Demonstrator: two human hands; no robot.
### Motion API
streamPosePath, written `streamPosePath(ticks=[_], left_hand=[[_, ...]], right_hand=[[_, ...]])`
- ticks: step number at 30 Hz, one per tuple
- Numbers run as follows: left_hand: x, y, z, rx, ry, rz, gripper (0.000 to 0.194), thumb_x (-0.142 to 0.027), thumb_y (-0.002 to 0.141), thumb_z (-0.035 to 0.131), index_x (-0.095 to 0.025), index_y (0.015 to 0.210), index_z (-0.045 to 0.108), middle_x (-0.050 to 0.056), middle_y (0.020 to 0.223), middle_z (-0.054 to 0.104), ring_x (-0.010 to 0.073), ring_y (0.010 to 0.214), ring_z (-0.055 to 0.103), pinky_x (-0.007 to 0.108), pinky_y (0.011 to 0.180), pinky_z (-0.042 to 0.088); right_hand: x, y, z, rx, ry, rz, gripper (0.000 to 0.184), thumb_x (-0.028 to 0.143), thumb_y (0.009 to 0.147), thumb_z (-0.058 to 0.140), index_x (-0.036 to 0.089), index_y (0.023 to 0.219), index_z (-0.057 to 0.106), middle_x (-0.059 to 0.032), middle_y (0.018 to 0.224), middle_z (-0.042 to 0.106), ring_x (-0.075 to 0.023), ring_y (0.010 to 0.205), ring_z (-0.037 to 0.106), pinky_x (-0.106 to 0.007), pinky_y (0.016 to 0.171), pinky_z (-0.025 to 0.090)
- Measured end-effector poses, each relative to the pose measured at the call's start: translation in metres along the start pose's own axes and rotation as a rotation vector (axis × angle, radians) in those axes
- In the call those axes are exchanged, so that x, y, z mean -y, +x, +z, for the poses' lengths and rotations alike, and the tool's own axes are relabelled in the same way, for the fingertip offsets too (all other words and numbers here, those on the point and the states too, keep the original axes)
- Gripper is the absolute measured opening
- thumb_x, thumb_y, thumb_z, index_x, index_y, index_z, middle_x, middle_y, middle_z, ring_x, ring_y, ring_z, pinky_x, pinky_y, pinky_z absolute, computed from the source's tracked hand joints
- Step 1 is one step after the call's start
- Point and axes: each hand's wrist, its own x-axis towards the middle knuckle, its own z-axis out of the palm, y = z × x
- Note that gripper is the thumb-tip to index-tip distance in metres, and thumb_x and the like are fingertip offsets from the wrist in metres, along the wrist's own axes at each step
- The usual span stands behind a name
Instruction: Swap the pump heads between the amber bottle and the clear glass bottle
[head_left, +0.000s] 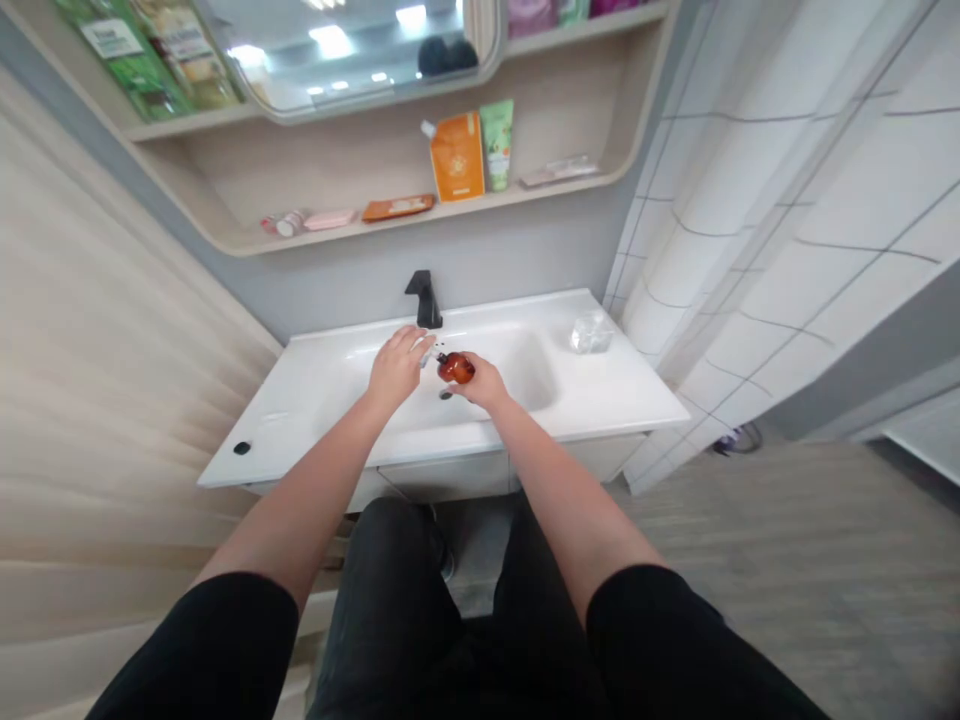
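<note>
Over the white sink basin (536,370), my right hand (484,382) grips a small amber bottle (457,370) with a dark neck. The bottle is tilted, its neck pointing left. My left hand (395,372) is close to that neck, fingers closed around a small whitish, clear-looking piece (429,354). What this piece is, and whether it touches the bottle, I cannot tell. Just behind both hands stands a black faucet (425,300). Below the bottle, the dark drain hole (445,395) shows in the basin.
A crumpled clear plastic item (591,332) lies on the counter's right side. A small black round piece (241,448) sits at the front left. Above, a shelf (337,233) holds an orange pouch (457,158) and a green tube (497,145). A curtain (97,330) hangs at left.
</note>
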Motion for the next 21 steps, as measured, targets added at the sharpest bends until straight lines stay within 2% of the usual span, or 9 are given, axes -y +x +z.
streamPosePath(ticks=[9, 21], left_hand=[[0.002, 0.01, -0.011, 0.025, 0.005, 0.064, 0.07, -0.001, 0.091, 0.054, -0.023, 0.155, 0.071, 0.015, 0.162, 0.066, 0.0362, 0.163, 0.048, 0.059, 0.134, 0.043], [-0.003, 0.016, -0.016, 0.02, 0.019, 0.129, 0.065, -0.005, 0.097, 0.05, -0.023, 0.155, 0.071, 0.018, 0.16, 0.068, 0.0374, 0.161, 0.05, 0.061, 0.128, 0.047]], right_hand=[[-0.003, 0.0, 0.002, -0.039, 0.058, -0.036, 0.08, 0.033, 0.064, 0.101, 0.026, 0.138, 0.072, -0.0067, 0.129, 0.082, -0.0319, 0.116, 0.079, -0.05, 0.112, 0.062], [0.006, -0.003, -0.003, -0.054, 0.05, 0.001, 0.076, 0.035, 0.066, 0.101, 0.028, 0.136, 0.071, -0.0061, 0.126, 0.083, -0.0332, 0.113, 0.08, -0.054, 0.112, 0.064]])
